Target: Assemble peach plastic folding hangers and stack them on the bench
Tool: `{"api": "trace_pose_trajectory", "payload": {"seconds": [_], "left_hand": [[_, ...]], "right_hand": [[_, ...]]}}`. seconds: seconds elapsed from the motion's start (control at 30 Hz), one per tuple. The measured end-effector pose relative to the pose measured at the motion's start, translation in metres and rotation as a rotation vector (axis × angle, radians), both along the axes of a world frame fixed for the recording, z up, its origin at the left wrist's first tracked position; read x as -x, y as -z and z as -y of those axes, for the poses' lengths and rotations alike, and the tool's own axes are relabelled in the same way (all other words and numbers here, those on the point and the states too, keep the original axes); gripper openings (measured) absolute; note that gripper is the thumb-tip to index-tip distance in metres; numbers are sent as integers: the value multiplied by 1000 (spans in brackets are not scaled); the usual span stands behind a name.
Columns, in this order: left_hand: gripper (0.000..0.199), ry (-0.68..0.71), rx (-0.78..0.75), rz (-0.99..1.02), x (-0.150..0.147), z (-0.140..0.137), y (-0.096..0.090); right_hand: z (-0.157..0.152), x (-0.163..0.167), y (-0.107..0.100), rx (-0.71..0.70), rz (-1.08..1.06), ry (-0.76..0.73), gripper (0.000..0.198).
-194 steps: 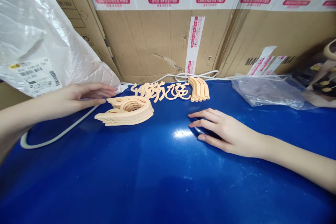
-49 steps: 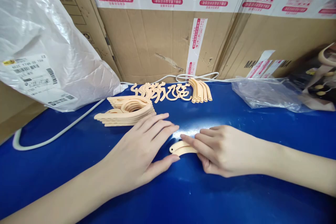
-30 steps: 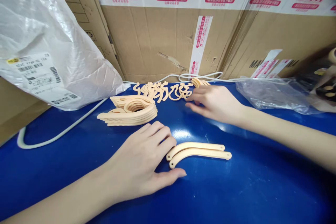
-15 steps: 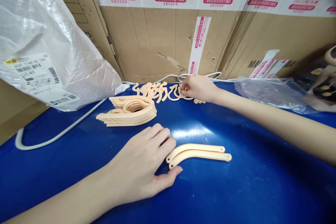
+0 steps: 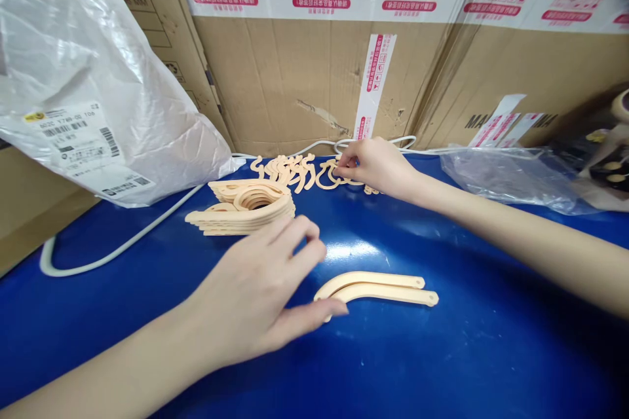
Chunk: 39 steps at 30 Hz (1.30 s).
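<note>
My left hand (image 5: 265, 281) is open above the blue table, its fingers apart and its thumb passing over the left end of two curved cream hanger arms (image 5: 388, 291). Those arms lie side by side, each with a small hole at its end. At the back, my right hand (image 5: 378, 167) has thumb and fingers pinched together at a cream ring-shaped piece (image 5: 351, 181), partly hidden by the fingers. Left of it lie several cream hooks (image 5: 282, 170) in a row. A stack of cream folding hangers (image 5: 240, 209) rests behind my left hand.
Cardboard boxes (image 5: 295, 65) wall off the back of the blue table (image 5: 442, 353). A white plastic bag (image 5: 122, 98) with a label stands at the left. A white cable (image 5: 118, 252) runs across the table there. Clear plastic film (image 5: 501, 177) lies at the back right.
My left hand has lifted off the two hanger arms and moved slightly left, its fingers spreading. My right hand stays at the ring-shaped pieces, its fingertips shifted slightly.
</note>
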State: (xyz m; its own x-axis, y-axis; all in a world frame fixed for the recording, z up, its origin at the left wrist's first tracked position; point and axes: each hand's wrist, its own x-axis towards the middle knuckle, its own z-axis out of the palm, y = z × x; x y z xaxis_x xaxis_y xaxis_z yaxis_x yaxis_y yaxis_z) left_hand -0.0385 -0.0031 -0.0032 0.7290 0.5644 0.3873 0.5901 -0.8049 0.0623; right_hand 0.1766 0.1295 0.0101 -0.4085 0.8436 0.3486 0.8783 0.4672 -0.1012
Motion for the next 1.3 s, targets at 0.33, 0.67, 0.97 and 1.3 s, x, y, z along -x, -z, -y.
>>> {"api": "trace_pose_trajectory", "payload": {"seconds": [0.33,0.67,0.97,1.3], "left_hand": [[30,-544,-85,-77,30,-85,-59],[46,-688,417,-286,25,-171,-44],[39,-699,530,-336,23,-190,-39],[35,-791,591,-417,6,-189,-47]], "right_hand": [[70,-7,9,-65,0,-338,14],[89,-4,24,261,-191,-479,13],[92,-5,29,412,-296,-590,10],[105,-27,22,328,-238,-562,17]]}}
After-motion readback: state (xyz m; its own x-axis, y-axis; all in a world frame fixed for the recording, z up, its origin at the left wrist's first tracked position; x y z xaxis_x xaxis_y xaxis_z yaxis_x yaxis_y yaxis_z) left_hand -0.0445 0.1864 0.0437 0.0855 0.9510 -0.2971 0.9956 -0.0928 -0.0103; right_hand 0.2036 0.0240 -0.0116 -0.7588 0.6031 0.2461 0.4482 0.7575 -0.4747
